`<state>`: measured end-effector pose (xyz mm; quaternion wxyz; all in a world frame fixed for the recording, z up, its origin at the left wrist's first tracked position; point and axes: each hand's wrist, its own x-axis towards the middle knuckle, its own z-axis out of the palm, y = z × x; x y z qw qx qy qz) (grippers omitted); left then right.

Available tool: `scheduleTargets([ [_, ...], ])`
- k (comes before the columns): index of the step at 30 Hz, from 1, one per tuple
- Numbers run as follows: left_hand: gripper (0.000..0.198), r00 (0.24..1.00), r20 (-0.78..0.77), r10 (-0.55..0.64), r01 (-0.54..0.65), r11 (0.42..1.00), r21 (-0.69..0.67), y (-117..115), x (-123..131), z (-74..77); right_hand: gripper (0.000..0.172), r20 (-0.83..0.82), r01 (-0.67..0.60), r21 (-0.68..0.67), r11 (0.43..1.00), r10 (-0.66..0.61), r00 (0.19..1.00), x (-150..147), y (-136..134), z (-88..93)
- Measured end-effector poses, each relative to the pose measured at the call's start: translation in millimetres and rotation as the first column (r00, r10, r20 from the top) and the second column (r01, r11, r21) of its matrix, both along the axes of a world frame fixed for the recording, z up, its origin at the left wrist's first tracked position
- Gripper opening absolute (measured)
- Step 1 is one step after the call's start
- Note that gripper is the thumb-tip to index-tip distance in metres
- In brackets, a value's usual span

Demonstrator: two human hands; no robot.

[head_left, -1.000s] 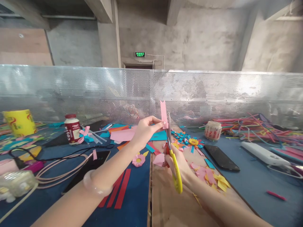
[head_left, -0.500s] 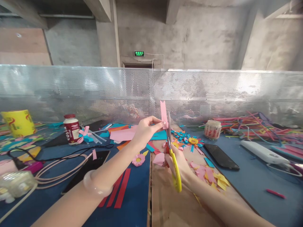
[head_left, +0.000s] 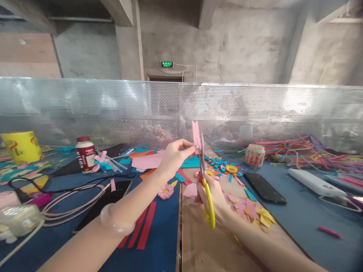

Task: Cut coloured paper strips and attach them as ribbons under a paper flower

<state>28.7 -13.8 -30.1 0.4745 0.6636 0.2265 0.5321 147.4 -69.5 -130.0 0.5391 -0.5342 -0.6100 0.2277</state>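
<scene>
My left hand [head_left: 179, 154] pinches the lower part of a pink paper strip [head_left: 195, 133], which stands upright with a notched top end. Yellow-handled scissors [head_left: 209, 206] are gripped in my right hand [head_left: 214, 194], blades pointing up beside the strip's right edge. The blades look nearly closed, and I cannot tell whether they touch the paper. Below my left hand lies a pink paper flower [head_left: 166, 191]. Red paper strips [head_left: 146, 226] rest on the blue surface near my left forearm. Pink and yellow scraps [head_left: 251, 209] lie right of my right hand.
A red-and-white bottle [head_left: 85, 155] and a yellow roll [head_left: 22, 147] stand at left, near a coiled cable [head_left: 73, 206]. Dark phones lie on both sides, one at right [head_left: 265, 188]. A jar [head_left: 254, 155] stands before colourful strips [head_left: 314, 151]; a perforated metal screen [head_left: 255, 109] runs behind.
The scissors' yellow handles have shifted slightly left and closer together. My left hand and the pink strip stay almost where they were.
</scene>
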Motion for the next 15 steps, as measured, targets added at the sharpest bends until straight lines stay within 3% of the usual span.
scheduleTargets([
  [8, 0.014, 1.0, 0.026, -0.009, 0.01, 1.0, -0.01, -0.4, 1.1, -0.6, 0.01, -0.097, -0.044, 0.012, 0.999, 0.045, 0.994, -4.6, -2.3, -0.4],
  [15, 0.015, 0.999, 0.045, -0.03, 0.031, 0.999, -0.022, 2.1, 1.6, -1.0, 0.015, -0.052, 0.005, 0.003, 1.0, -0.005, 0.999, -6.0, -3.7, 0.8],
])
